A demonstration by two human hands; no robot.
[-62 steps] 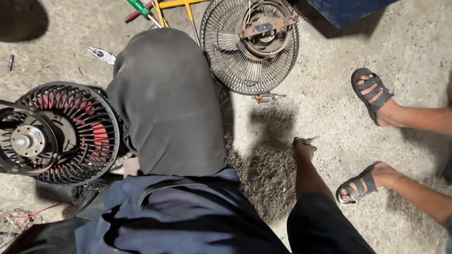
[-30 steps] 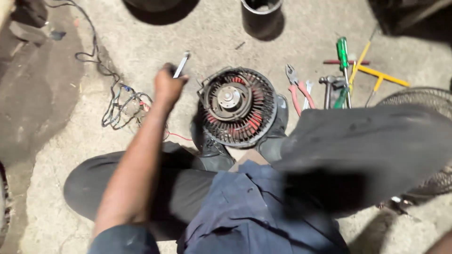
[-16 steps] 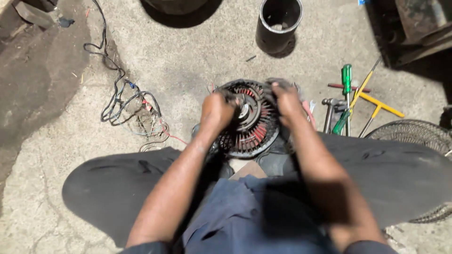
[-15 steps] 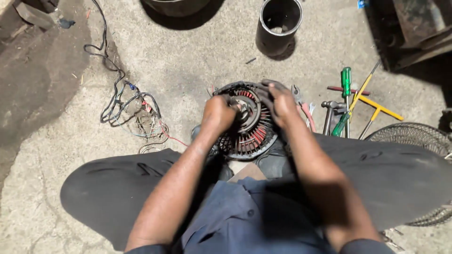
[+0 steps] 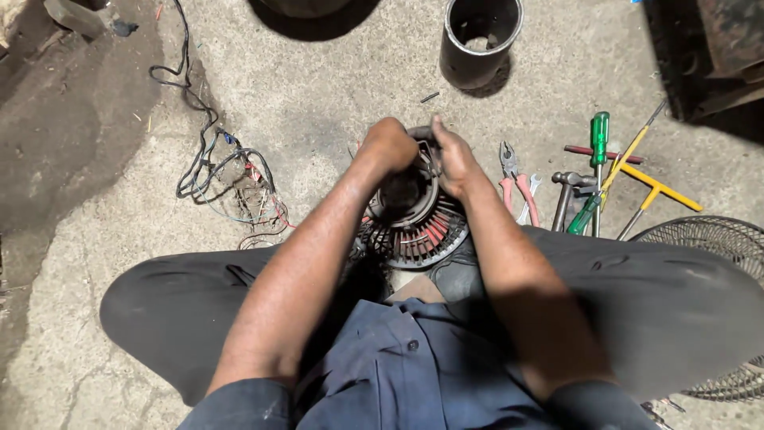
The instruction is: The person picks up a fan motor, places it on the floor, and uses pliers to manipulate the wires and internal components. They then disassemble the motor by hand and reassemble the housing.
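Left hand (image 5: 390,145) and right hand (image 5: 450,157) both closed on the fan motor's (image 5: 414,219) far rim, pliers (image 5: 513,177) just beside, on the concrete floor (image 5: 318,95)

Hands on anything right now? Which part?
Both. Left hand and right hand grip the far upper rim of the round black fan motor housing with red-tipped vents, one on each side. Whether either also holds a small tool cannot be told.

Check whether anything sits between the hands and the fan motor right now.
Nothing visible does. The left hand and right hand are both already on top of the fan motor; the pliers lie off to its side.
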